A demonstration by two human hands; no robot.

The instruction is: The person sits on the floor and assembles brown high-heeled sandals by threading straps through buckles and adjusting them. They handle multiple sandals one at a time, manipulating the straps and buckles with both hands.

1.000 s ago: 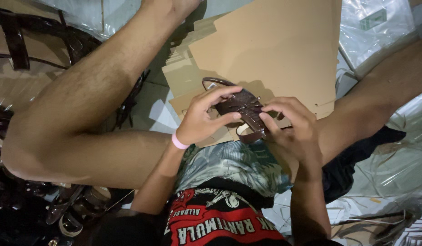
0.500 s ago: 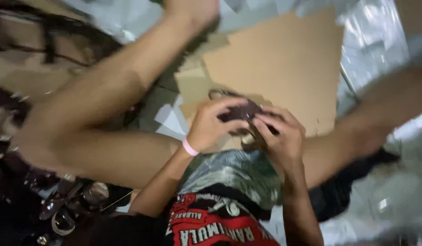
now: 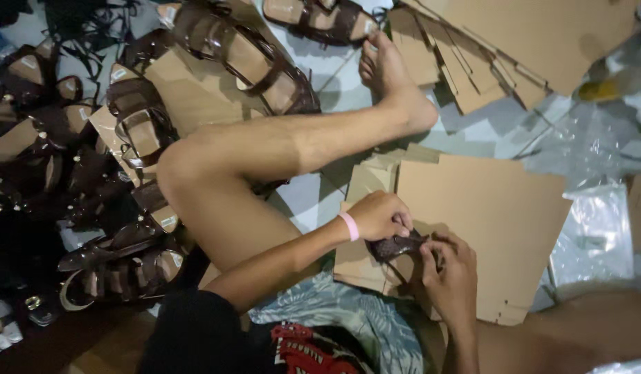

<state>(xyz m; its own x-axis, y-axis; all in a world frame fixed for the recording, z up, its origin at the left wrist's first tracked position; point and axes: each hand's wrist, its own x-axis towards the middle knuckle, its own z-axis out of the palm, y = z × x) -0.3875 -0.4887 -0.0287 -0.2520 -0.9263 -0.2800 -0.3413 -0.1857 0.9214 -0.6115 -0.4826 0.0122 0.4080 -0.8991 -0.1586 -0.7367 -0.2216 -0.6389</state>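
- Right now, your left hand [image 3: 379,216] is curled into a loose fist, fingers pinched down on one end of a dark brown sandal strap [image 3: 396,245].
- Your right hand [image 3: 450,271] meets it from the other side, fingertips pressed together on the strap's near end, so both hands have it clamped between them.
- The strap sits just above a flat sheet of brown cardboard [image 3: 486,208], which lies on the floor between your legs; whether the strap touches the sheet, you cannot tell from here.
- A pink wristband [image 3: 349,226] rings your left wrist.
- Your left leg [image 3: 265,149] is bent across the scene, its bare foot [image 3: 386,73] resting by a fanned stack of cut cardboard pieces [image 3: 486,55] at the top right.
- On your left, a heap of finished brown sandals [image 3: 127,131] with tan insoles; several insoles carry a small pale rectangular label near the heel.
- One more sandal [image 3: 320,17] lies at the top edge, just beyond your toes.
- To the far right, a clear plastic bag [image 3: 594,239] lies crumpled beside the cardboard sheet, shiny and flat.
- Close to you, patterned floral cloth [image 3: 348,312] and a red printed waistband [image 3: 310,350] show at the bottom.
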